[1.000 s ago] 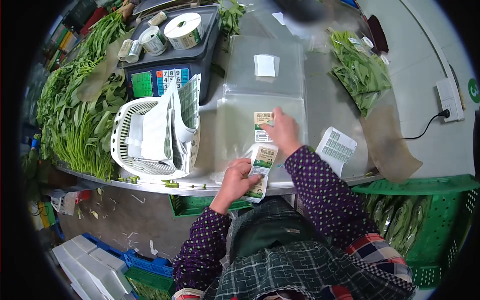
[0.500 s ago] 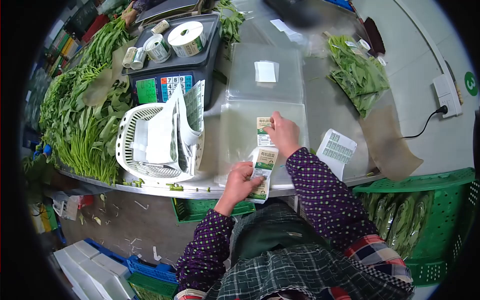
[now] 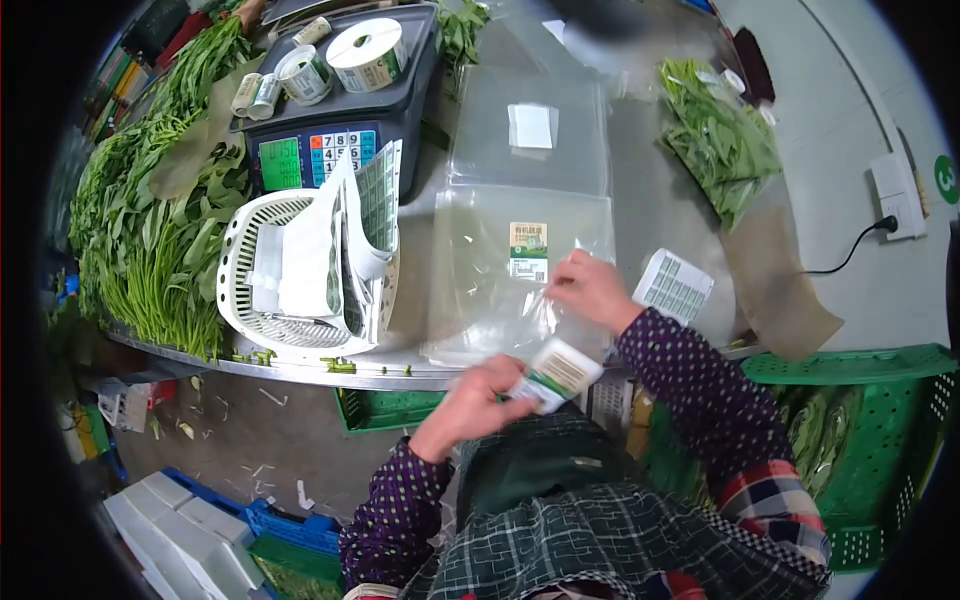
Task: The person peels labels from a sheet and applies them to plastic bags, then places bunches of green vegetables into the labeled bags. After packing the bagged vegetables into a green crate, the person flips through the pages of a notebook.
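Observation:
Near the table's front edge, my left hand (image 3: 478, 405) is closed on a strip of printed labels (image 3: 562, 372), which is slightly blurred and tilted. My right hand (image 3: 590, 288) has its fingers pinched on the right side of a clear plastic bag (image 3: 470, 290), the top one of a flat stack. The film wrinkles and glints around those fingertips. One green-and-beige label (image 3: 528, 250) lies stuck on that bag, left of my right hand. Behind, more clear bags (image 3: 490, 150) lie flat with a small white paper (image 3: 532, 127) on them.
A white basket (image 3: 232, 270) with label sheets stands left, before a scale (image 3: 300, 125) carrying label rolls (image 3: 366, 52). Leafy greens (image 3: 170, 260) pile at far left. A bagged bunch (image 3: 715, 150) lies at right, near a label sheet (image 3: 674, 286). Green crates (image 3: 860, 440) sit below.
My right hand has left the label on the bag and moved down and right to the bag's side. My left hand has lowered, tilting the label strip. The view has shifted slightly.

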The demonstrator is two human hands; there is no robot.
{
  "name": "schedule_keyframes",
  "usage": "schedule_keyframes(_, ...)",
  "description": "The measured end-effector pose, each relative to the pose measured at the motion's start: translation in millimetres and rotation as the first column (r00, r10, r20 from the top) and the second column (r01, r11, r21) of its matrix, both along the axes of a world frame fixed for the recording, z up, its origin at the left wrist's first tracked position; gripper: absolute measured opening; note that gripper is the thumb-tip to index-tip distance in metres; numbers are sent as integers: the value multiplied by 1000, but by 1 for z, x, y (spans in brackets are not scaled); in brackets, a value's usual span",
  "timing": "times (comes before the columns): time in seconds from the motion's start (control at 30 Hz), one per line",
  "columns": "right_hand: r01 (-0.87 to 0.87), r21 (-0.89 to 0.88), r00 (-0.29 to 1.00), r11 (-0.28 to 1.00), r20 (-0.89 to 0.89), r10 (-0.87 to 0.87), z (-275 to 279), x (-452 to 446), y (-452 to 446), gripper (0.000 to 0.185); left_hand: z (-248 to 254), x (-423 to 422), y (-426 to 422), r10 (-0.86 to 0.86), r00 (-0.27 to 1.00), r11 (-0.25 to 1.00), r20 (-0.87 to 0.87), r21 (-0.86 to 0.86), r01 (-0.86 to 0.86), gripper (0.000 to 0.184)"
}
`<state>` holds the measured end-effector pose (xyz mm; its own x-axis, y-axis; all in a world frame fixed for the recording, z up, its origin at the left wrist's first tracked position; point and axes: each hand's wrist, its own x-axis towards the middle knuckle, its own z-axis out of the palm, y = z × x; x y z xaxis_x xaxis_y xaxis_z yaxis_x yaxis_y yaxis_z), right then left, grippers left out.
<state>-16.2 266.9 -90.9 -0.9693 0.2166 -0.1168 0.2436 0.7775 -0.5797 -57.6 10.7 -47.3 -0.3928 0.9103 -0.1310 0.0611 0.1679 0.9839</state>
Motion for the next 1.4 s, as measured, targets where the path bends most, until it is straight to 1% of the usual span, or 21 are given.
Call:
schedule_keyframes(0.07, 8, -116, 1000, 993, 24, -6, 4, -7, 10, 18, -7, 1, 7, -66, 997, 994, -46, 79, 70, 20)
schedule_keyframes(0.13, -146, -131, 989, 981, -30, 143, 2, -8, 15, 21, -16, -10, 16, 80, 977, 996, -196, 51, -71, 20)
schedule_keyframes(0.2, -176, -305, 955, 936, 179, 237, 16, -27, 34, 16, -27, -22, 24, 125, 960, 989, -249, -42, -139, 20)
schedule_keyframes(0.23, -89, -333, 958, 939, 228, 172, 31, -49, 46, 19, -38, -19, 25, 122, 960, 991, -252, -23, -132, 18)
schedule_keyframes(0.27, -166, -720, 934, 673, -335, -128, 3, -77, 70, 25, -45, -17, 25, 118, 959, 992, -259, -4, -123, 17)
schedule_keyframes(0.3, 6, -301, 973, 954, -217, -74, 65, -107, 95, 29, -44, -15, 26, 112, 958, 993, -264, -8, -119, 17)
schedule_keyframes(0.33, 244, -131, 897, 961, -347, -275, 117, -128, 97, 26, -42, -16, 27, 120, 975, 990, -187, -57, -132, 17)
schedule_keyframes(0.43, 361, -115, 766, 925, -529, -365, 151, -154, 126, 25, -33, -19, 27, 115, 988, 986, -99, -111, -126, 17)
schedule_keyframes(0.5, 22, 106, 943, 994, -333, 15, 124, -143, 124, 22, -37, -19, 26, 97, 994, 986, -60, -129, -104, 19)
schedule_keyframes(0.57, -154, -78, 957, 985, -261, 129, 69, -126, 125, 24, -41, -17, 24, 107, 991, 988, -78, -102, -115, 19)
schedule_keyframes(0.6, -170, -92, 984, 981, -60, 165, 57, -113, 116, 24, -42, -18, 23, 116, 989, 988, -94, -88, -124, 20)
schedule_keyframes(0.63, -203, -170, 979, 964, -7, 205, 38, -98, 106, 30, -42, -19, 22, 123, 988, 987, -93, -88, -131, 20)
schedule_keyframes(0.7, -193, -94, 909, 977, 357, 214, 44, -65, 68, 36, -38, -18, 19, 120, 989, 990, -83, -70, -126, 16)
schedule_keyframes(0.73, -178, -289, 909, 941, 319, 270, 30, -51, 58, 44, -29, -13, 16, 124, 990, 989, -74, -76, -129, 16)
schedule_keyframes(0.8, -218, -138, 915, 966, 316, 252, 36, -32, 33, 48, -7, 0, 9, 140, 990, 990, 17, -10, -140, 16)
schedule_keyframes(0.87, -221, -50, 974, 974, 43, 223, 22, -14, 16, 44, 2, 16, 6, 60, 987, 983, -150, 179, -33, 15)
schedule_keyframes(1.0, -198, 87, 974, 976, 128, 186, 16, -7, -2, 34, 24, 17, 11, -19, 988, 980, -150, 194, 48, 16)
schedule_keyframes(1.1, -164, -28, 981, 986, 101, 166, 12, -8, 10, 24, 33, 12, 11, -36, 980, 977, -197, 199, 76, 17)
schedule_keyframes(1.2, -353, -67, 909, 933, 210, 359, 31, -4, 27, 24, 36, 13, 11, -21, 978, 974, -208, 218, 68, 17)
schedule_keyframes(1.37, -121, -401, 900, 908, 341, 271, 44, -1, 44, 25, 26, 10, 23, -36, 978, 973, -204, 217, 81, 16)
schedule_keyframes(1.4, -66, -464, 890, 883, 373, 262, 43, -3, 47, 24, 19, 4, 27, 73, 955, 976, -289, 217, -9, 15)
